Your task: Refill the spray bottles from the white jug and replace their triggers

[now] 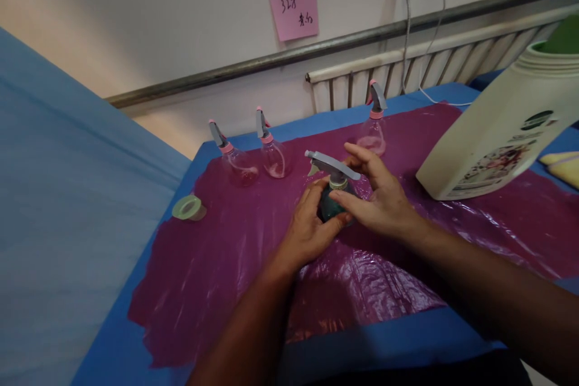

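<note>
A small round spray bottle [332, 207] with green contents and a grey trigger head [333, 164] stands upright before me on a purple plastic sheet [235, 271]. My left hand [312, 226] is wrapped around the bottle's body from the left. On the other side, my right hand [384, 199] has its fingers spread loosely around the collar and trigger head. Its thumb lies in front of the bottle, and its index finger reaches out behind the head. I cannot tell how firmly the thumb touches.
Clear spray bottles with pink collars stand behind: one [239, 163], another [277, 157], a third [373, 132]. A green cup [189, 208] is at left. A large cream jug [502, 132] rises at right. Beyond the blue table [312, 120] are a pipe [253, 66] and radiator [362, 69].
</note>
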`<action>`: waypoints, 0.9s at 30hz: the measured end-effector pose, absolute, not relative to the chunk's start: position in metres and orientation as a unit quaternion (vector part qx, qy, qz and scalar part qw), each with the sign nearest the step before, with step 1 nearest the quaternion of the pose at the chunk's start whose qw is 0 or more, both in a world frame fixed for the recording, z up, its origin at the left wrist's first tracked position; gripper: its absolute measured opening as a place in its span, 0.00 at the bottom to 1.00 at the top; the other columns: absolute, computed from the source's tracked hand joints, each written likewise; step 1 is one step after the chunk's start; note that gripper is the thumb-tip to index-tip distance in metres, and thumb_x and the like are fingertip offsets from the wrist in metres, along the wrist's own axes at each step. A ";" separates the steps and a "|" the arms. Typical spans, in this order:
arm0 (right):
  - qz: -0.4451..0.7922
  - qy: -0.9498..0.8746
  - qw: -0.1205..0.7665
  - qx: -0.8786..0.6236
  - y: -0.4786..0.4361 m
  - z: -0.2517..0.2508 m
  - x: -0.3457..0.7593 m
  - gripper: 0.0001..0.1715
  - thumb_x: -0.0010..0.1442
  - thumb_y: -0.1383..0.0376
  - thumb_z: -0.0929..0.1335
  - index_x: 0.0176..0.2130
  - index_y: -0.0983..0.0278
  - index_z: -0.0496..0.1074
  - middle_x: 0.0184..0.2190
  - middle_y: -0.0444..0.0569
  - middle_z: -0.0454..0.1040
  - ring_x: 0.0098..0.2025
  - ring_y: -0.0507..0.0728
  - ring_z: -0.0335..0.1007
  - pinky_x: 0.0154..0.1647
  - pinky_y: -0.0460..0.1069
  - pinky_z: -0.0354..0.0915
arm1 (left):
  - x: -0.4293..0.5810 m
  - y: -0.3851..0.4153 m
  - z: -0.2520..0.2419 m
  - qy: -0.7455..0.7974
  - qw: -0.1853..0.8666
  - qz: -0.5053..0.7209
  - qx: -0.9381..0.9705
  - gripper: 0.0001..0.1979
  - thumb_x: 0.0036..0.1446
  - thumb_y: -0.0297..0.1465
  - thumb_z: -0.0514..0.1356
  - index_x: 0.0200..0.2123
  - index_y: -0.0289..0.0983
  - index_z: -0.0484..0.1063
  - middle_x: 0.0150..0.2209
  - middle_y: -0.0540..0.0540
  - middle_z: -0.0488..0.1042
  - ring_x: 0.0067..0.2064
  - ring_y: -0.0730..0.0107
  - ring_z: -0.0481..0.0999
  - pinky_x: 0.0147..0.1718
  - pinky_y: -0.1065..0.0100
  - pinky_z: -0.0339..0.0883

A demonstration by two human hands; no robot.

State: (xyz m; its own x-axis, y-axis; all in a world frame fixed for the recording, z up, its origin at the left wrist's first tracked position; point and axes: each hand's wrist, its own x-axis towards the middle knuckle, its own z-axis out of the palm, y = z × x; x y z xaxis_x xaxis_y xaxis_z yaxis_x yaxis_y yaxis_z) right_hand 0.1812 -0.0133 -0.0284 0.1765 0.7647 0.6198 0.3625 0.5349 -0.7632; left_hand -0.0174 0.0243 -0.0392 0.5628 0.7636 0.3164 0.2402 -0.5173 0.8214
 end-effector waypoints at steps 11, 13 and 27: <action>0.088 -0.632 0.618 -0.459 -0.013 -0.028 0.182 0.41 0.66 0.66 0.78 0.73 0.55 0.70 0.49 0.48 0.80 0.51 0.60 0.80 0.58 0.59 0.79 | -0.016 0.021 -0.051 0.342 0.379 0.386 0.768 0.55 0.60 0.37 0.79 0.81 0.48 0.51 0.71 0.33 0.74 0.69 0.41 0.80 0.65 0.39 0.78; 0.088 -0.634 0.616 -0.460 -0.013 -0.029 0.182 0.41 0.66 0.66 0.78 0.73 0.54 0.69 0.49 0.48 0.80 0.51 0.60 0.80 0.58 0.59 0.79 | -0.015 0.021 -0.055 0.327 0.380 0.401 0.767 0.54 0.60 0.37 0.80 0.80 0.48 0.52 0.70 0.33 0.74 0.69 0.42 0.80 0.64 0.40 0.80; 0.159 -0.645 0.602 -0.444 -0.016 -0.030 0.178 0.50 0.68 0.69 0.72 0.82 0.52 0.57 0.65 0.55 0.80 0.65 0.64 0.81 0.68 0.65 0.77 | -0.016 0.027 -0.055 0.299 0.366 0.407 0.782 0.60 0.63 0.40 0.79 0.84 0.50 0.43 0.67 0.33 0.76 0.66 0.42 0.82 0.63 0.37 0.81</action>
State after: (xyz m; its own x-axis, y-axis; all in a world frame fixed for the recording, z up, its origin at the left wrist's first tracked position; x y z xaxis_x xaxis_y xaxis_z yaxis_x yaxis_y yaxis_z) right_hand 0.1782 -0.0163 -0.0298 0.1182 0.7632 0.6352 0.3812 0.5558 -0.7387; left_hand -0.0157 0.0271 -0.0547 0.4905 0.7652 0.4171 0.1692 -0.5532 0.8157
